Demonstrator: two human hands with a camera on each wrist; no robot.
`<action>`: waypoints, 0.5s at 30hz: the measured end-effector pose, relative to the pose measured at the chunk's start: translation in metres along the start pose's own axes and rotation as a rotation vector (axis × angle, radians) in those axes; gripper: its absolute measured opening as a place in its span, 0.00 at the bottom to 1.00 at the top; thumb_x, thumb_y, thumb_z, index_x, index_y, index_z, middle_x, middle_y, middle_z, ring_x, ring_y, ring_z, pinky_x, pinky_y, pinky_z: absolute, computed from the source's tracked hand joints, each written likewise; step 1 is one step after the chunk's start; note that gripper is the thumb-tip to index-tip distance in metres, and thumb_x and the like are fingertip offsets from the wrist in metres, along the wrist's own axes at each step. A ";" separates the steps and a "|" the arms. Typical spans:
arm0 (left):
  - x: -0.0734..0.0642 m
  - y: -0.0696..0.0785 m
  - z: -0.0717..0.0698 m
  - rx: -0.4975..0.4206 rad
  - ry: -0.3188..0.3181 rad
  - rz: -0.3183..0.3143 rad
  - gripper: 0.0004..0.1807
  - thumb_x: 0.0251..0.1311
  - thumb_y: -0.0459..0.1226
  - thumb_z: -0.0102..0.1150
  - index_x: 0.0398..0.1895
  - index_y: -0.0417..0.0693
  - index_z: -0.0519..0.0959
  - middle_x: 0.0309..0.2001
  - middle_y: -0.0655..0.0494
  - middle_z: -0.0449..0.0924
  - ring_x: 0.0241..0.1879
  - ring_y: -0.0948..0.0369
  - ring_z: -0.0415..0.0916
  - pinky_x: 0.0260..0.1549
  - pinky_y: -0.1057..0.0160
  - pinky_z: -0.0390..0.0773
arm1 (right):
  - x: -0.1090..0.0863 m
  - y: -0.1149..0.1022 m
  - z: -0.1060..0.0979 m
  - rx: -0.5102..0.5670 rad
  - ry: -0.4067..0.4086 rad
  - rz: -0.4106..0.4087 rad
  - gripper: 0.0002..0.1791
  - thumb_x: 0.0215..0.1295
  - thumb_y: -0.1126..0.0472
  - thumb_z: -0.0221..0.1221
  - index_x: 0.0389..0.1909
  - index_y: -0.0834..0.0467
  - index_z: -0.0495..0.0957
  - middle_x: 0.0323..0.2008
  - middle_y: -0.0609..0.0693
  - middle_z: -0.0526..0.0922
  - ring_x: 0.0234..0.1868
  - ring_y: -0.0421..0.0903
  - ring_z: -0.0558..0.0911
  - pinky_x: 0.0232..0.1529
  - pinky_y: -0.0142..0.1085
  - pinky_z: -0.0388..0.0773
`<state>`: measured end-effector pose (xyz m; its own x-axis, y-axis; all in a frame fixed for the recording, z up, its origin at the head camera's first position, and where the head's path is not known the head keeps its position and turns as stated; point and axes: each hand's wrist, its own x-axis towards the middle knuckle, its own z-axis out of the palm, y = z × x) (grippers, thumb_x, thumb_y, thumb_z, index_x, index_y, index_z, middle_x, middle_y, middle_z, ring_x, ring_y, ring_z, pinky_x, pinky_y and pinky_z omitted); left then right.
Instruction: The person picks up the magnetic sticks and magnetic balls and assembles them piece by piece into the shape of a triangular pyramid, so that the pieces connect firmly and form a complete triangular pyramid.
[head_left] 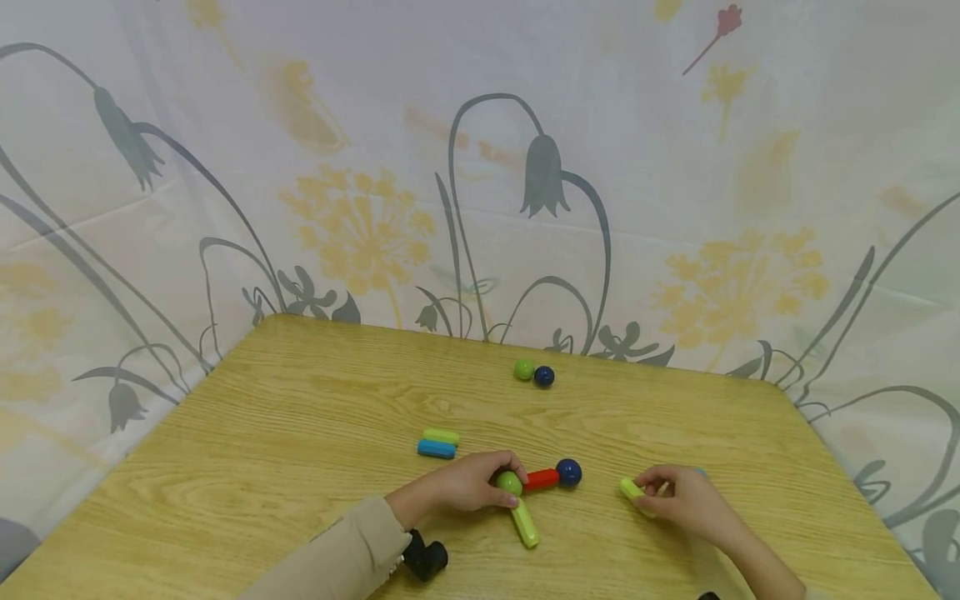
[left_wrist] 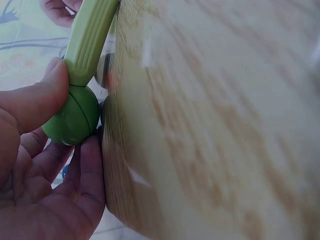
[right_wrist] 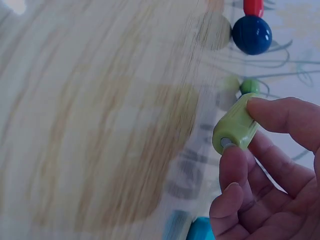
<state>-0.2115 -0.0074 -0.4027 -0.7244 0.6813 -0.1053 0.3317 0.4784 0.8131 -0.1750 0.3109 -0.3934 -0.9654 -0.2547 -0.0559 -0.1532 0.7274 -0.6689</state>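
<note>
Two hands work over a wooden table (head_left: pixel 337 375), each with a piece in its fingers. The left hand (head_left: pixel 474 483) grasps a green ball (head_left: pixel 507 483) between thumb and fingers, low at the tabletop; a lime rod (head_left: pixel 525 523) meets that ball on the near side, and a red rod (head_left: pixel 542 479) runs from beside the fingertips to a navy ball (head_left: pixel 568 473). The right hand (head_left: pixel 682 498) pinches a separate lime stick (head_left: pixel 631 489), well apart from that group, its end with a small silvery disc (right_wrist: pixel 226 142) showing; a blue piece (right_wrist: pixel 201 229) lies partly hidden by this hand. If the left grip lifts or twists sharply, the rods could probably come away, since nothing else supports their joins. A fingertip sits against the silvery disc, so it might get in the way of a contact there, or the stick could swivel in so light a pinch. A knock to the table might roll the loose green sphere (head_left: pixel 524 369) and dark blue sphere (head_left: pixel 544 377) farther back.
</note>
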 end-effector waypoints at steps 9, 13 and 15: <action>0.000 0.001 0.000 0.001 0.000 0.005 0.09 0.59 0.37 0.61 0.41 0.53 0.74 0.38 0.66 0.72 0.35 0.66 0.67 0.38 0.68 0.67 | 0.010 -0.007 0.013 0.009 -0.018 -0.060 0.13 0.55 0.61 0.65 0.38 0.65 0.80 0.26 0.47 0.74 0.21 0.37 0.70 0.19 0.29 0.68; 0.000 0.001 0.000 0.003 -0.001 0.001 0.09 0.59 0.37 0.61 0.41 0.53 0.74 0.38 0.66 0.72 0.35 0.66 0.67 0.38 0.68 0.67 | 0.012 -0.010 0.016 0.038 -0.036 -0.059 0.13 0.55 0.62 0.65 0.38 0.65 0.79 0.26 0.47 0.74 0.20 0.37 0.69 0.19 0.29 0.68; 0.000 0.001 0.000 0.002 -0.002 0.000 0.09 0.59 0.37 0.61 0.41 0.53 0.74 0.38 0.66 0.72 0.35 0.66 0.66 0.38 0.68 0.67 | 0.014 -0.011 0.018 0.048 -0.046 -0.060 0.13 0.56 0.61 0.64 0.38 0.66 0.79 0.26 0.47 0.75 0.20 0.38 0.70 0.19 0.30 0.69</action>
<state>-0.2113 -0.0075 -0.4018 -0.7233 0.6823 -0.1060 0.3328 0.4791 0.8122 -0.1826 0.2878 -0.3997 -0.9441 -0.3263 -0.0477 -0.1988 0.6787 -0.7070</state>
